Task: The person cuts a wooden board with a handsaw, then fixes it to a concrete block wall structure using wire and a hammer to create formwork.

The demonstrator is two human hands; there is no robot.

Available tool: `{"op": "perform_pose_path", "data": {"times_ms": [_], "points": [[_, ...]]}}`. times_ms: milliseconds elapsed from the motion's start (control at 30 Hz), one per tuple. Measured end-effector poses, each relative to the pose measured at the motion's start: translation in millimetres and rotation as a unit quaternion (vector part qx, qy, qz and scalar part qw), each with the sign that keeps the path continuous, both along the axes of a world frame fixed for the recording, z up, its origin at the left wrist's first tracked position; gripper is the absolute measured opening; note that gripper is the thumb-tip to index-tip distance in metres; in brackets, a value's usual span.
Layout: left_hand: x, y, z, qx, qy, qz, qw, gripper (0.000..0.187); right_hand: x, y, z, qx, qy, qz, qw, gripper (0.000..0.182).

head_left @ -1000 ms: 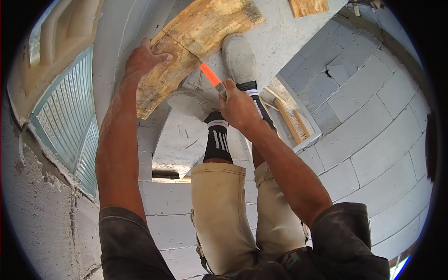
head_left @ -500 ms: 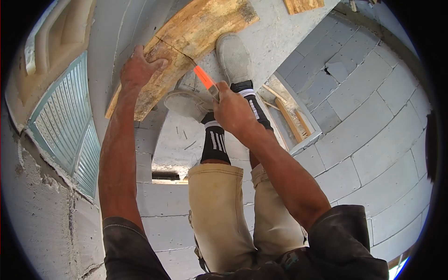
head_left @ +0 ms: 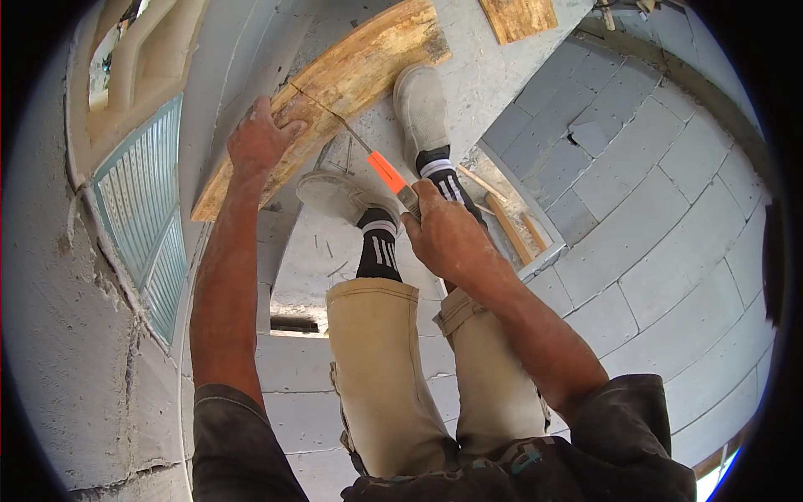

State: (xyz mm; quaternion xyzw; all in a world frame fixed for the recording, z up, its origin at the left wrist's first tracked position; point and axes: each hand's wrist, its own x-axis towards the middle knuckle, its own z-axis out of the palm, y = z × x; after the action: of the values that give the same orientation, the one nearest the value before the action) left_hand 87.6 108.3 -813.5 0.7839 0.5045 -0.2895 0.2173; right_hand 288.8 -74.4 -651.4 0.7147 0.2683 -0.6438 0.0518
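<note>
The plank (head_left: 368, 60) lies obliquely at the top of the view, under the left hand (head_left: 261, 142) and beyond the right hand (head_left: 447, 234). The left hand rests on its left-hand part, thumb spread from the fingers; whether the fingers hook round the edge cannot be told. The right hand, well apart from the left and nearer the body, is closed around the handle of a saw (head_left: 386, 171). The saw's thin blade meets the plank's near edge, and in line with it one dark line crosses the wood, to the right of the left hand.

Counted: one plank; one saw; two shoes (head_left: 422, 109), both on the near side of the plank; two socks (head_left: 379, 251), dark with pale stripes; one short board (head_left: 520, 17), apart from the plank at the upper edge; at least two wood strips (head_left: 508, 228) in an opening at right; several nails (head_left: 329, 249), too small to number surely; two ribbed panels (head_left: 138, 159) at left.
</note>
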Motion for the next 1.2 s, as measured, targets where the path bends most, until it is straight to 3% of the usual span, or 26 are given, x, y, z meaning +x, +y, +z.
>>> {"op": "perform_pose_path", "data": {"times_ms": [100,200,333,433,533,633,700,833,933,1100,1200], "points": [[5.5,-0.2,5.8,-0.022,0.03,0.027,0.999,0.068,7.7,7.6,4.2,-0.014,0.013,0.002,1.0,0.038],[1.1,2.8,-3.2,-0.008,0.029,0.03,0.999,0.069,10.1,0.7,13.3,0.048,-0.005,0.002,0.999,0.028],[0.4,14.2,-15.5,-0.057,0.04,0.034,0.997,0.072,15.8,-27.8,54.8,-0.004,0.0,-0.013,1.0,0.026],[-6.3,11.9,-22.1,-0.055,0.033,0.034,0.997,0.074,4.2,-39.4,-7.3,0.035,0.009,-0.008,0.999,0.028],[-4.4,18.5,-28.4,-0.06,0.027,0.036,0.997,0.076,-28.5,-27.1,-121.7,0.104,-0.006,-0.013,0.994,0.027],[-10.9,16.9,-32.4,-0.066,0.032,0.039,0.997,0.078,-38.7,-38.7,-155.6,0.157,-0.027,-0.029,0.987,0.025],[-10.3,19.3,-35.2,-0.068,0.028,0.036,0.997,0.079,-32.5,-37.0,-137.1,0.14,-0.028,-0.043,0.989,0.025],[-13.7,22.6,-43.2,-0.076,0.019,0.029,0.997,0.078,-14.9,-66.7,-37.3,0.069,-0.029,-0.057,0.996,0.03],[-18.3,30.8,-53.8,-0.106,-0.001,0.041,0.994,0.076,-15.8,-86.0,-30.3,0.091,-0.045,-0.039,0.994,0.023],[-25.8,36.0,-67.8,-0.135,-0.04,0.062,0.988,0.072,-51.3,-11.6,-181.9,0.151,-0.044,-0.037,0.987,0.028],[-24.6,40.7,-71.4,-0.169,-0.026,0.093,0.981,0.074,-59.6,-6.8,-190.8,0.152,-0.049,-0.046,0.986,0.029]]}}
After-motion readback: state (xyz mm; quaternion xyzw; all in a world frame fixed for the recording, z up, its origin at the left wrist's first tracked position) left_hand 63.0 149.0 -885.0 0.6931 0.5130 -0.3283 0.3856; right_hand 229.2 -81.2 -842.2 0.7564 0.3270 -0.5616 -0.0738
